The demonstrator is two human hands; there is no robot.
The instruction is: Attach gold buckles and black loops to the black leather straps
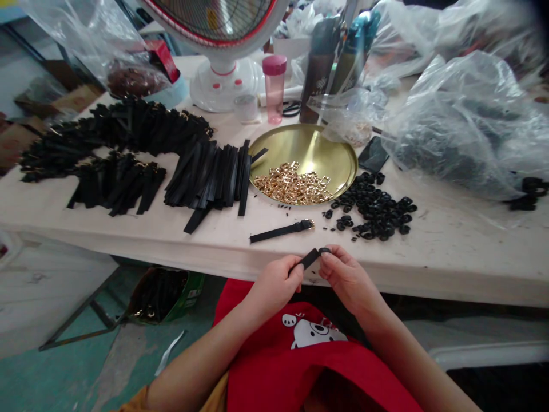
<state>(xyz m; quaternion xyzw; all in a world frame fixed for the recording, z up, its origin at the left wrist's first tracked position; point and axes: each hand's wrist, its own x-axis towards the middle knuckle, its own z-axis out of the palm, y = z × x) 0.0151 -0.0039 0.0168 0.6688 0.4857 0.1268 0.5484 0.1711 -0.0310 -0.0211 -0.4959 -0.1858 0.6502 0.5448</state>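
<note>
My left hand (277, 281) is closed around a short black strap (307, 258) at the table's front edge. My right hand (345, 273) pinches a small black loop (325, 250) at the strap's free end. Just beyond my hands a finished black strap with a gold buckle (282, 230) lies flat on the table. A round brass tray (309, 150) holds a heap of gold buckles (292, 184). To its right lies a scatter of black loops (374, 209).
Piles of black straps (206, 174) and buckled straps (98, 143) cover the table's left half. Clear plastic bags (463, 123), a white fan (221, 74), a pink cup (274, 88) and bottles stand behind. A box of straps (160, 294) sits on the floor under the table.
</note>
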